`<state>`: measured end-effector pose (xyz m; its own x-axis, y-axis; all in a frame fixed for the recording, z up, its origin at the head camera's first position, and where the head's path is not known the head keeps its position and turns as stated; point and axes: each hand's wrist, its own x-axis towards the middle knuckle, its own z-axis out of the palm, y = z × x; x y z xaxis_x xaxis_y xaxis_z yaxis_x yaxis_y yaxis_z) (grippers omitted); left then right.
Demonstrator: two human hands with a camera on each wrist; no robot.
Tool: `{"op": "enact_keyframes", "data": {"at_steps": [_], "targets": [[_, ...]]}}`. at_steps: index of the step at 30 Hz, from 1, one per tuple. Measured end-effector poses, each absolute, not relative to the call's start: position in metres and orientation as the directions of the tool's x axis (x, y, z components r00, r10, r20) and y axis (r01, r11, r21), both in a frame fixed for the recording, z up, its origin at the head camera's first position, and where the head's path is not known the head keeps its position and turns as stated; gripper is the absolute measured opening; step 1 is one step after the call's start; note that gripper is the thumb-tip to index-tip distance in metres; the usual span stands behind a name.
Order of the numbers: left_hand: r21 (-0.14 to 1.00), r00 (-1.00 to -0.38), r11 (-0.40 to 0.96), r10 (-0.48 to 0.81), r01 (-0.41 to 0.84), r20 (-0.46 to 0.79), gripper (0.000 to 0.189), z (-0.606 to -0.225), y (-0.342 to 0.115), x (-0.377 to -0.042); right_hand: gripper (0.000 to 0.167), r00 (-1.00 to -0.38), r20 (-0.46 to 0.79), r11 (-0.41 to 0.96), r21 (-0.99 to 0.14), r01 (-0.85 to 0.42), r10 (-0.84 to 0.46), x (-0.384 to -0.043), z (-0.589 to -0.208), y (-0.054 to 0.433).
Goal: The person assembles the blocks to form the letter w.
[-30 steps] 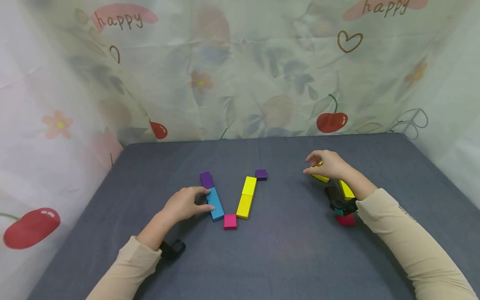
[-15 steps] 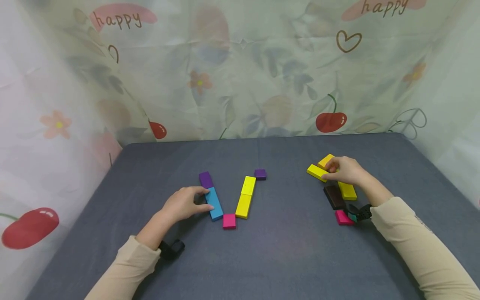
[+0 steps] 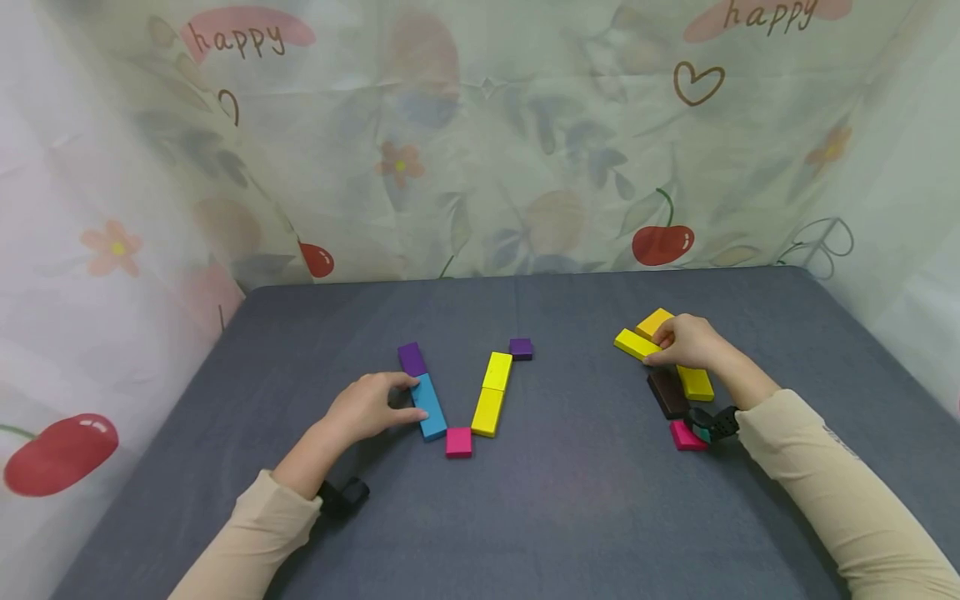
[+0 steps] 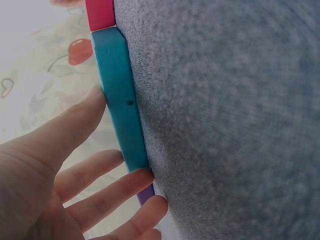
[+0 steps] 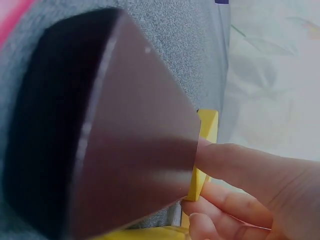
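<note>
My left hand [image 3: 371, 407] rests at a blue block [image 3: 429, 407], with thumb and fingertips along its left side; the left wrist view shows the fingers [image 4: 102, 202] spread and nearly straight. A purple block [image 3: 412, 359] adjoins the blue one's far end, and a pink block [image 3: 459, 443] lies at its near end. Over on the right, my right hand [image 3: 687, 342] pinches a yellow block [image 3: 633, 344] at its right end, thumb on the near side and fingers beyond. In the right wrist view the thumb [image 5: 240, 162] overlaps this yellow block [image 5: 209, 125].
Two yellow blocks [image 3: 492, 392] form a slanting line right of the pink block, with a small purple block [image 3: 521, 349] at its top. Around the right hand lie another yellow block [image 3: 654, 321], a yellow block [image 3: 696, 383], a dark brown block [image 3: 667, 394] and a pink block [image 3: 686, 436].
My right hand has come down and rightward from above the yellow blocks and taken one between thumb and fingers. My left hand and the blocks beside it have stayed put.
</note>
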<state>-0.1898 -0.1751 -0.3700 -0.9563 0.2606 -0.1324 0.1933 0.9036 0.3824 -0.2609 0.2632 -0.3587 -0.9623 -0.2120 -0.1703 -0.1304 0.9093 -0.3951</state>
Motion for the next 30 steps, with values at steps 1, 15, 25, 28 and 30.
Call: {"op": "enact_keyframes", "data": {"at_steps": [1,15,25,28,30], "targets": [[0.383,-0.956,0.903,0.262,0.195,-0.131,0.056,-0.370,-0.175,-0.190,0.045,-0.963,-0.170,0.912,-0.390,-0.130,-0.210,-0.261,-0.359,0.263],[0.386,-0.958,0.901,0.261,0.197,-0.120,0.056,-0.370,-0.175,-0.189,0.043,-0.968,-0.087,0.893,-0.412,-0.179,-0.235,-0.258,-0.347,0.249],[0.384,-0.957,0.903,0.258,0.191,-0.132,0.057,-0.371,-0.175,-0.190,0.033,-0.955,-0.033,0.844,-0.477,-0.244,-0.295,-0.244,-0.342,0.221],[0.383,-0.957,0.904,0.257,0.190,-0.131,0.057,-0.371,-0.175,-0.190,0.031,-0.949,-0.010,0.828,-0.491,-0.269,-0.315,-0.241,-0.343,0.212],[0.381,-0.958,0.904,0.257,0.192,-0.129,0.057,-0.371,-0.175,-0.190,0.031,-0.947,-0.004,0.822,-0.499,-0.275,-0.320,-0.239,-0.344,0.207]]}}
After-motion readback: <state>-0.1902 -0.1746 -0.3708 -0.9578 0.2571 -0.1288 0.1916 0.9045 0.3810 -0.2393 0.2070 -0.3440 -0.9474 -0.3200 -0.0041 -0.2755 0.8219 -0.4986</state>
